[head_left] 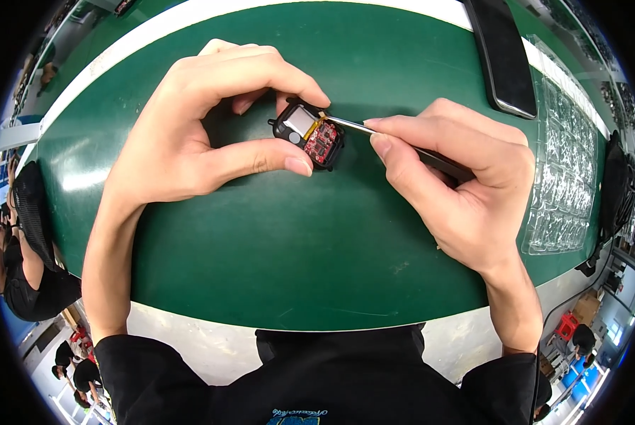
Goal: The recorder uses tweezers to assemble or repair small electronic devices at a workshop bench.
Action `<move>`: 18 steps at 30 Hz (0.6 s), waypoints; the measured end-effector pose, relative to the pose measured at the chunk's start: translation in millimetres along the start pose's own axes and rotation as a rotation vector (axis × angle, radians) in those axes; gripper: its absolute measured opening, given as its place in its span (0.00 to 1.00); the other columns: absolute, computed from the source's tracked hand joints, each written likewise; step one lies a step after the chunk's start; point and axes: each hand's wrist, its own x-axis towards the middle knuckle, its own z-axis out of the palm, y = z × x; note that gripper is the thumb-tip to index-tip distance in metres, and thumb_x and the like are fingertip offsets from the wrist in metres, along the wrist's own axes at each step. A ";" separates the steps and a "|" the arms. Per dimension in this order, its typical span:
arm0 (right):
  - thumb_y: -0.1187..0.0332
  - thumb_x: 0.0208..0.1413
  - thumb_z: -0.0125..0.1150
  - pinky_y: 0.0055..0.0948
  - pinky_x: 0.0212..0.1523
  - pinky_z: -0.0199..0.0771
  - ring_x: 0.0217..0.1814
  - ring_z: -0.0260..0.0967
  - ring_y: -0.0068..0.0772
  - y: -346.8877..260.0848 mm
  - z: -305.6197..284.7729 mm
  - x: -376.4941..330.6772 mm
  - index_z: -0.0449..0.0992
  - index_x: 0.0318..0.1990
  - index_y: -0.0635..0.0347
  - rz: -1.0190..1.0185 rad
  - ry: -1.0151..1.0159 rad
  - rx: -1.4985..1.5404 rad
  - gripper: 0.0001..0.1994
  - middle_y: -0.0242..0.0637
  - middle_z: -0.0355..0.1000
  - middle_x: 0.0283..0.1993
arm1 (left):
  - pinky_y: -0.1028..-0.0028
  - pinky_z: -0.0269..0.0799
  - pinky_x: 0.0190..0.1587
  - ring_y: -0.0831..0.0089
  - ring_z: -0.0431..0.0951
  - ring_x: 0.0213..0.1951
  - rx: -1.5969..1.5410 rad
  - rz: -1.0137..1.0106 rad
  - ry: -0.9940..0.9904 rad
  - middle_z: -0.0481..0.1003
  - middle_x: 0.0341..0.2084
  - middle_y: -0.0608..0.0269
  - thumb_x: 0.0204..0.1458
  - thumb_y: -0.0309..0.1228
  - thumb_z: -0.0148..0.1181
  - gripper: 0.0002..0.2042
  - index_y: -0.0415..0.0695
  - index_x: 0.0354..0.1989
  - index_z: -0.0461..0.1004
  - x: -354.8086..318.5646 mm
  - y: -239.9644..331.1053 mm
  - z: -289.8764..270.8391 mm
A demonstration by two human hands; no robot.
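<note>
Between the thumb and fingers of my left hand (211, 120) is a small black electronic device (309, 134) with its casing open. Inside it show a silver battery-like block, a red circuit board (324, 142) and a strip of yellow tape or flex. My right hand (466, 163) pinches tweezers (353, 125) with a dark handle and a thin metal end. Their tip touches the device near the yellow strip, at the board's upper edge. I cannot make out whether the tip grips anything.
A black phone-like slab (501, 64) lies at the upper right of the green table mat (296, 262). Next to it is a clear plastic blister tray (562, 163). Dark cables (620, 184) run along the right edge. Another person (30, 276) sits at the far left.
</note>
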 end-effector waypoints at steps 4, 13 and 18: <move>0.83 0.55 0.72 0.21 0.22 0.51 0.21 0.61 0.12 0.4 1.0 -0.8 0.90 0.43 0.67 -0.001 0.007 0.005 0.09 0.28 0.72 0.24 | 0.70 0.63 0.41 0.71 0.68 0.33 0.001 0.047 0.033 0.83 0.36 0.67 0.40 0.44 0.85 0.28 0.42 0.50 0.86 0.2 -0.6 2.5; 0.84 0.54 0.72 0.21 0.22 0.51 0.20 0.59 0.11 -1.1 1.1 -1.9 0.90 0.43 0.68 -0.011 0.025 -0.010 0.10 0.27 0.72 0.24 | 0.70 0.61 0.40 0.72 0.68 0.32 0.011 0.051 0.013 0.82 0.35 0.67 0.41 0.45 0.85 0.27 0.42 0.47 0.85 2.3 1.4 1.7; 0.84 0.54 0.73 0.21 0.22 0.51 0.21 0.60 0.11 1.9 2.1 -0.8 0.90 0.43 0.68 -0.025 0.017 0.020 0.10 0.28 0.73 0.24 | 0.70 0.61 0.40 0.72 0.68 0.32 0.019 0.041 0.012 0.82 0.35 0.67 0.41 0.44 0.85 0.26 0.42 0.46 0.86 2.6 2.8 0.7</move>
